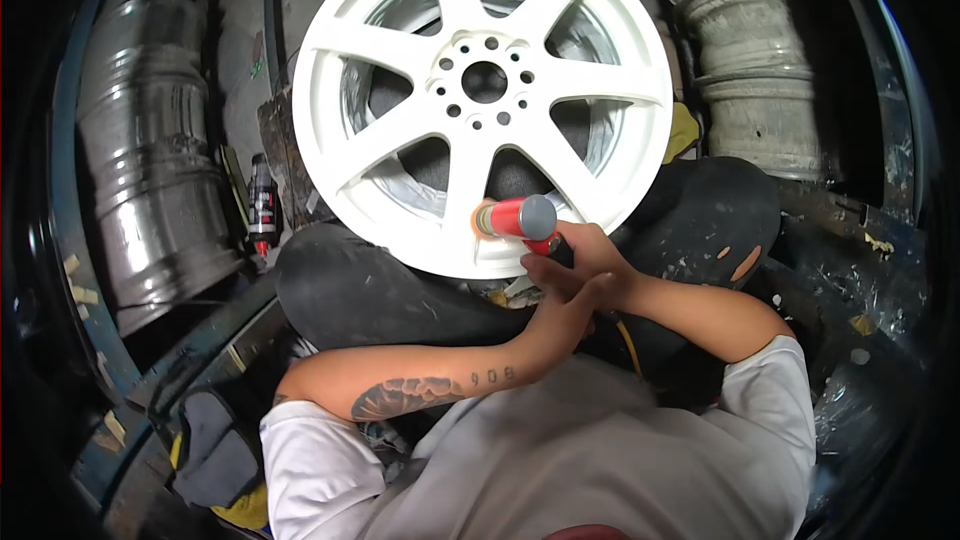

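A white multi-spoke car wheel rim (390,50) lies tilted in front of me, its lower edge by my knees. My right hand (592,252) is wrapped round a red air sander (510,217) with a round grey cap. The sander's orange pad (477,221) rests against the base of the lower spoke, close to the outer lip. Just beneath, my left hand (562,295) is closed at the tool's handle and pressed against my right hand and wrist. Part of the handle and some fingers are hidden where the hands overlap.
Stacked bare metal rims (160,140) line the left side, and more rims (760,90) stand at the right. A black bottle with a red tip (262,205) is left of the wheel. A yellow hose (630,345) runs below my hands. Grey-and-yellow cloth (215,450) lies lower left.
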{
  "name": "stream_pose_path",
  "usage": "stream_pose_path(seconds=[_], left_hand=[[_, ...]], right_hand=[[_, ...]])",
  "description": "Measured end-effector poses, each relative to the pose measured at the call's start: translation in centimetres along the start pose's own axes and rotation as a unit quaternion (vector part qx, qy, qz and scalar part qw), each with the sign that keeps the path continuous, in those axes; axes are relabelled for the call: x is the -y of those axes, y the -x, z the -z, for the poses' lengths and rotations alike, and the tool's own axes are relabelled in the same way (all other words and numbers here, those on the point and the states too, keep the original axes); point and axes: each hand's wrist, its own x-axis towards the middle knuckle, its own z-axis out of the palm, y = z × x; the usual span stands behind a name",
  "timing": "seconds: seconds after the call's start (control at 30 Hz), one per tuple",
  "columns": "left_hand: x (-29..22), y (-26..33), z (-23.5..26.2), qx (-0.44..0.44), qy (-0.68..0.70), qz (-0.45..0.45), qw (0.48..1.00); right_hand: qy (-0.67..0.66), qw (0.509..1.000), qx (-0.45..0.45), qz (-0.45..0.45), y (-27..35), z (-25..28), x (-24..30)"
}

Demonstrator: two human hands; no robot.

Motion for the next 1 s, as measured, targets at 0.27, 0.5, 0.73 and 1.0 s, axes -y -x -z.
stream_pose_path(seconds=[0.27,0.5,0.73,1.0], left_hand=[[1.6,0.1,1.0,0.057,0.004,-0.115,0.992],[1.2,-0.1,1.8,0.019,0.057,-0.156,0.986],[1.8,1.6,2.6,0.047,0.115,-0.194,0.973],[3.4,2.1,2.2,0.091,0.177,-0.169,0.965]], right_hand=[[0.126,0.989,-0.059,0.057,0.3,-1.5,2.2],[0.179,0.98,-0.075,0.043,-1.4,-2.2,4.2],[0.262,0.965,-0.009,-0.004,-1.8,-3.7,7.8],[0.314,0.948,0.04,-0.026,-1.5,-5.1,9.7]])
